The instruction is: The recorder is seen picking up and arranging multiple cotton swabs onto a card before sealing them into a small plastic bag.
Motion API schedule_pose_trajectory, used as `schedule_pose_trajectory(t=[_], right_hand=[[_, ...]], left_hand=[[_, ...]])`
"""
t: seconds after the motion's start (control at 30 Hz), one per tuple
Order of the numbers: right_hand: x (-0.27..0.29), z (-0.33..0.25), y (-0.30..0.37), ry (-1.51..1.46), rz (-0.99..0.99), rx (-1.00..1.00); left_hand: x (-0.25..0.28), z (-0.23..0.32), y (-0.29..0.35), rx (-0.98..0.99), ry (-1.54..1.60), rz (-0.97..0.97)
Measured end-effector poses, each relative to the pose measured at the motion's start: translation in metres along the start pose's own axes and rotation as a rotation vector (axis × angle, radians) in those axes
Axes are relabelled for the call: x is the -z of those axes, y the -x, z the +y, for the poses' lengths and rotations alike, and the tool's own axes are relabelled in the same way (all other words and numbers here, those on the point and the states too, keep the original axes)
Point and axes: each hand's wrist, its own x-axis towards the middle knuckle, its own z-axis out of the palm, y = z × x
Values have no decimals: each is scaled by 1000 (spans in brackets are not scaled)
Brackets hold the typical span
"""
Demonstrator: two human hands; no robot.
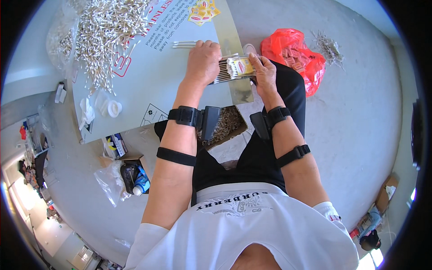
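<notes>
My right hand (265,74) grips a small pack of cotton swabs (243,66) with a yellow label, its white tips facing left. Beside the pack a row of loose cotton swabs (220,76) lies side by side at the table's right edge. My left hand (203,63) is closed just left of that row, knuckles up. A few cotton swabs (183,44) stick out leftward from beneath its fingers, whose tips are partly hidden.
A large heap of cotton swabs (103,40) covers the table's far left, near yellow labels (203,11). On the floor at right sits a red plastic bag (292,51) of pink packets, with scattered swabs (330,49) beyond. Under the table edge stands a box of swabs (227,126).
</notes>
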Motion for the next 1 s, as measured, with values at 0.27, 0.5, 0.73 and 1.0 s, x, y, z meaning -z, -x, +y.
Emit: schedule_pose_trajectory(t=[0.27,0.5,0.73,1.0], right_hand=[[-1,-1,1,-23,8,0],[1,1,-1,-16,2,21],[2,4,-4,-47,17,55],[0,6,-7,-61,34,74]], left_hand=[[26,-11,12,-67,-73,-51],[19,-6,10,-121,-182,-86],[13,-3,9,-158,-254,-77],[15,0,4,-186,-253,-70]])
